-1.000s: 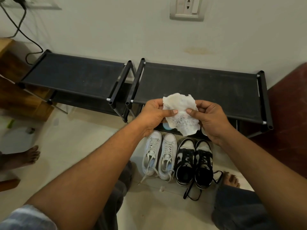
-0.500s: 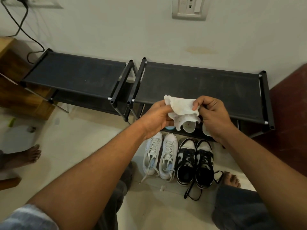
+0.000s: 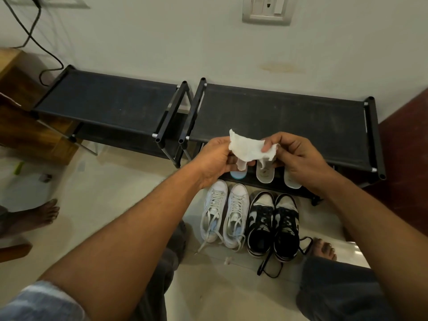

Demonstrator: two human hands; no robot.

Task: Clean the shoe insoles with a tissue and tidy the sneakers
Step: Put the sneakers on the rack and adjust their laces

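Seen from above, a crumpled white tissue [image 3: 250,149] is stretched between two hands, over the front edge of the right-hand black shoe rack [image 3: 289,117]. The left hand [image 3: 215,158] pinches its left end between thumb and curled fingers. The right hand [image 3: 298,158] pinches the right end the same way. Below them, three insoles [image 3: 265,176] poke out from the lower shelf. Just in front, white sneakers [image 3: 225,214] and black-and-white sneakers [image 3: 273,225] stand close side by side, toes toward the rack. Pale floor [image 3: 104,193] lies open to the left.
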